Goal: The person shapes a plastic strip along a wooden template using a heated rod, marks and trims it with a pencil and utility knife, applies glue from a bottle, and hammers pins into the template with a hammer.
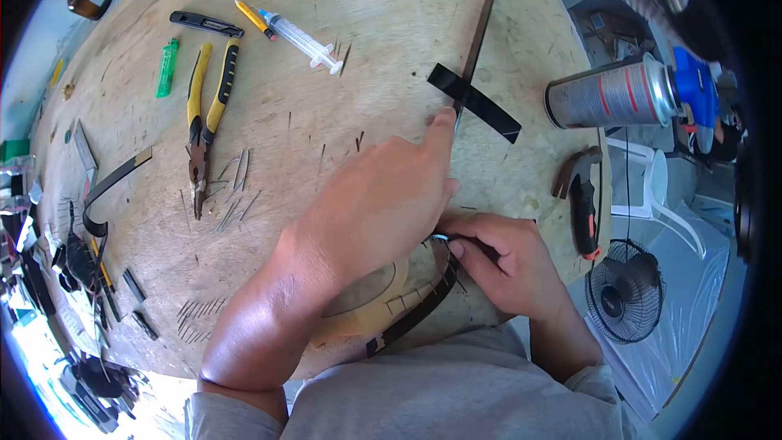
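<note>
A long thin dark strip runs down the table, crossed by a piece of black tape. My left hand lies palm down, its index finger stretched out onto the strip just below the tape. Its thumb is apart from the index; the other fingers are mostly hidden. Below it, my right hand pinches thumb and finger together at a thin strip with a light blue edge. Close to both hands lie a tan curved flat piece and a black curved strip with thin pins along it.
Pliers, a green lighter, a utility knife, a pencil and a syringe lie at upper left. Loose pins are scattered left. A spray can and hammer stand right, near the table edge.
</note>
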Tool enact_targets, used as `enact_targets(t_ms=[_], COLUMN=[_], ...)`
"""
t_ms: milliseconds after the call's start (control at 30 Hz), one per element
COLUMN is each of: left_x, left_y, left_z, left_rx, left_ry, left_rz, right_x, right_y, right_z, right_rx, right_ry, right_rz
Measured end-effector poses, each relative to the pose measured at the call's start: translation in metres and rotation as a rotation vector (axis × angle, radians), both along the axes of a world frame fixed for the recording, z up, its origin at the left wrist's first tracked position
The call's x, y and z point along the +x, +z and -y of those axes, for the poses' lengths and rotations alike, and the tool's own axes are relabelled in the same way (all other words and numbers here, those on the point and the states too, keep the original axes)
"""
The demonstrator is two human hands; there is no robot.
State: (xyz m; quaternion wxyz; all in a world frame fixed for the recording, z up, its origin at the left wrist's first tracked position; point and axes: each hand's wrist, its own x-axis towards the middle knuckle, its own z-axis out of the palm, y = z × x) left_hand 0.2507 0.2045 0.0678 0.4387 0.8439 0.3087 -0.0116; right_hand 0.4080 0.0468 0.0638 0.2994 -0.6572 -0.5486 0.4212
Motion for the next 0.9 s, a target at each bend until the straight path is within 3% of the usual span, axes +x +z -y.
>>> enact_targets(t_ms=[333,567,900], left_x=[-0.001,-0.001,-0.002], left_y=[-0.021,-0.009,-0.011], left_z=[0.004,0.007,0.005], left_rx=[0.158,0.019,0.083], left_ry=[0.005,0.020,-0.014], left_rz=[0.161,0.082,0.080], right_x=[-0.002,-0.002,-0.012], right_y=[-0.006,-0.004,0.007], right_z=[0.006,0.006,0.012], right_rx=[0.073,0.072,-0.038], right_ry=[-0.007,-0.012,-0.079], right_rz=[0.035,0.049,0.065])
